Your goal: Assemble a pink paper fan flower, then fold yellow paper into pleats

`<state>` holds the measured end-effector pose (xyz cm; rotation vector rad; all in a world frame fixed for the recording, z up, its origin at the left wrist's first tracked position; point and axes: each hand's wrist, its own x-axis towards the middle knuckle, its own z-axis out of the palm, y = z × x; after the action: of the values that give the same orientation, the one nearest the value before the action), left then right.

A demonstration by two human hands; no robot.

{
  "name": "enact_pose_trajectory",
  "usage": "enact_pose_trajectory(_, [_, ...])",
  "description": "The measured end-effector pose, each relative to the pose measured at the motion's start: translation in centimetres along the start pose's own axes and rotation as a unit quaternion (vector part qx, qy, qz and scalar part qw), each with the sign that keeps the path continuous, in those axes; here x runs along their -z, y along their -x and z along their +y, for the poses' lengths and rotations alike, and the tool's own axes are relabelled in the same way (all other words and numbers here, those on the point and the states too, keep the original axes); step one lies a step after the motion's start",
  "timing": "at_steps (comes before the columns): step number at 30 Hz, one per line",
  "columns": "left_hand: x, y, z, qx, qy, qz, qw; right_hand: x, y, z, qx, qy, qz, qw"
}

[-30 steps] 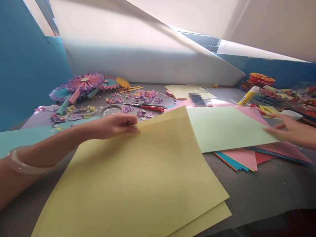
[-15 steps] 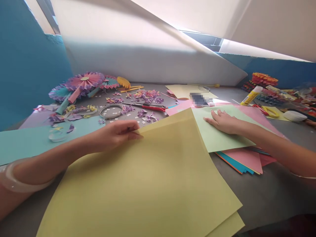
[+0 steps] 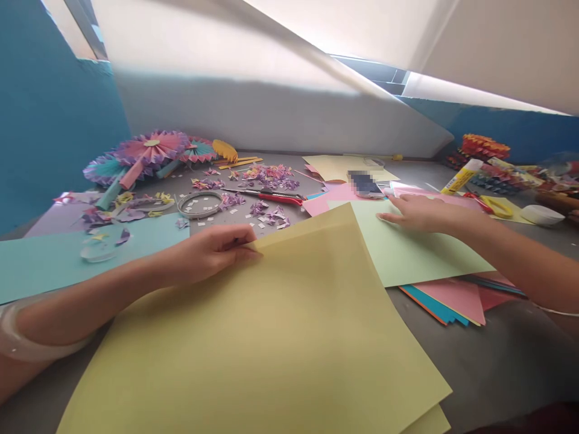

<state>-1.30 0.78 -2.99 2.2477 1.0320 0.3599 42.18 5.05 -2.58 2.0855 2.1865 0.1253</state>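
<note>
pale yellow paper sheets (image 3: 253,343), at least two stacked, lying across the near side of a grey table (image 3: 506,355) around 6 o'clock, top corner lifted and curling up. left hand (image 3: 208,253) at about 9 o'clock, clenched on that raised corner, thumb and fingers pinching the paper edge, chunky clear bangle (image 3: 31,331) around the wrist. right hand (image 3: 425,216) at about 2 o'clock, released, palm down, fingertips resting on a pale green sheet (image 3: 429,259), no pinch at all. green sheet tucked partly under the yellow, sitting on a messy pile of pink, teal and orange sheets (image 3: 446,301) around 3 o'clock. light teal sheet (image 3: 54,265) under the left forearm at 9 o'clock.

further back, pretty crowded: pink and purple paper fans (image 3: 149,150) at 10 o'clock, heaps of tiny folded purple paper bits (image 3: 266,176) near 12, plus a red craft knife (image 3: 280,199) and a roll of tape (image 3: 194,205) just below them. cream sheet (image 3: 335,167) at 12 o'clock, with a pixelated object beside it, too blurred to tell. glue stick (image 3: 461,176) and yellow-handled scissors (image 3: 495,207) off at 2 o'clock, just beyond the right hand.
</note>
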Motion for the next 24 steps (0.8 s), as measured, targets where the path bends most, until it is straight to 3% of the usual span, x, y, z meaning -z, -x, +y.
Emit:
enact_pose_trajectory(4, [0.0, 0.1, 0.0, -0.001, 0.002, 0.001, 1.000, 0.4, -0.7, 0.0, 0.031, -0.002, -0.047, 0.998])
enact_pose_trajectory(11, [0.0, 0.2, 0.2, -0.013, -0.002, -0.003, 1.000, 0.2, -1.2, 0.1, 0.064, -0.005, -0.053, 0.997])
enact_pose_trajectory(17, [-0.1, 0.4, 0.5, -0.019, -0.006, -0.008, 1.000, -1.1, -0.7, -0.2, 0.080, -0.008, 0.011, 0.997])
enact_pose_trajectory(24, [-0.1, 0.3, 0.7, -0.016, -0.022, -0.001, 1.000, -1.8, -3.6, -0.3, 0.065, 0.016, 0.119, 0.991])
